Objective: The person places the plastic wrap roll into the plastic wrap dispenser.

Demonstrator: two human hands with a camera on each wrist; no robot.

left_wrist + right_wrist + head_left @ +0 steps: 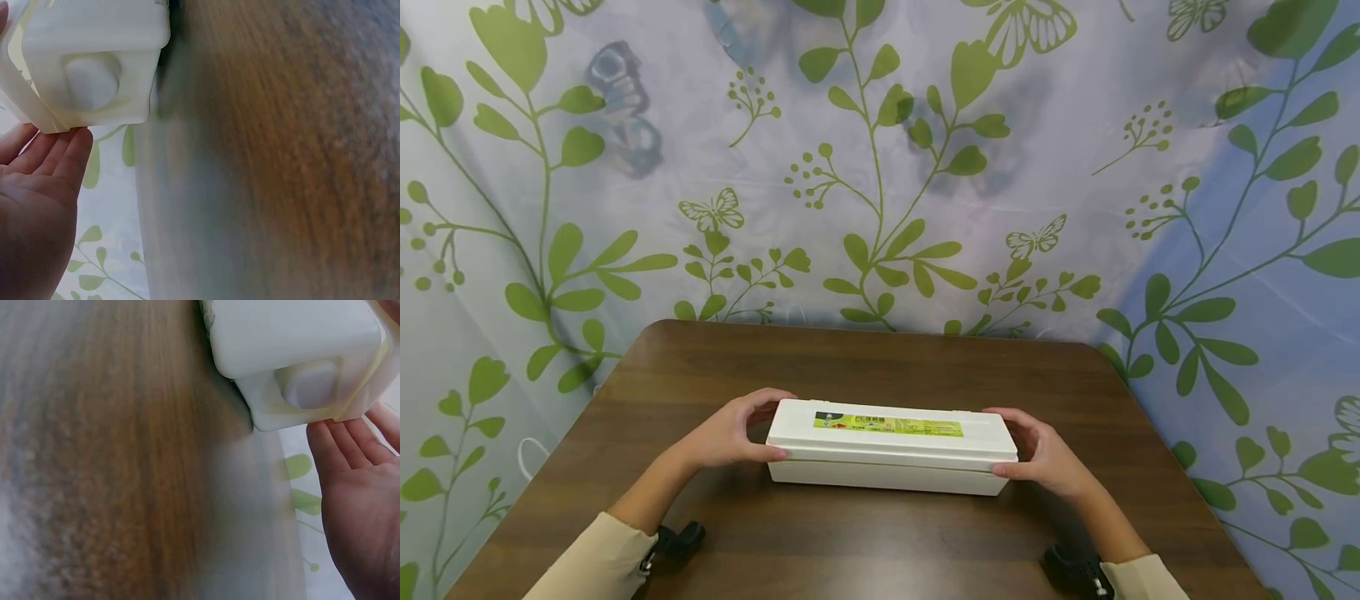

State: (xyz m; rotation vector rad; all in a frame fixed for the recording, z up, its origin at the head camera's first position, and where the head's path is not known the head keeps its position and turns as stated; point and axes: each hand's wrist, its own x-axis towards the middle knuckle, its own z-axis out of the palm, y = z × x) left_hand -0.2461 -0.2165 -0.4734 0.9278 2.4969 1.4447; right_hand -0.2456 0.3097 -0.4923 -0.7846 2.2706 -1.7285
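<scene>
A long white cling film box (891, 475) with a yellow-green printed label (887, 423) lies crosswise at the middle of the table. Its left end is held by my left hand (733, 432), thumb at the front and fingers round the back. At the opposite end my right hand (1051, 454) grips in the same way. Both wrist views show an end of the box (94, 75) with a pale round piece set in it; the left fingers (72, 153) and right fingers (328, 447) touch the back side. The lid looks closed, and the inside is hidden.
The brown wooden table (865, 367) has rounded far corners. Behind it hangs a pale curtain (880, 167) with green leaves and butterflies. Dark straps (677, 542) circle both wrists below beige sleeves (598, 558).
</scene>
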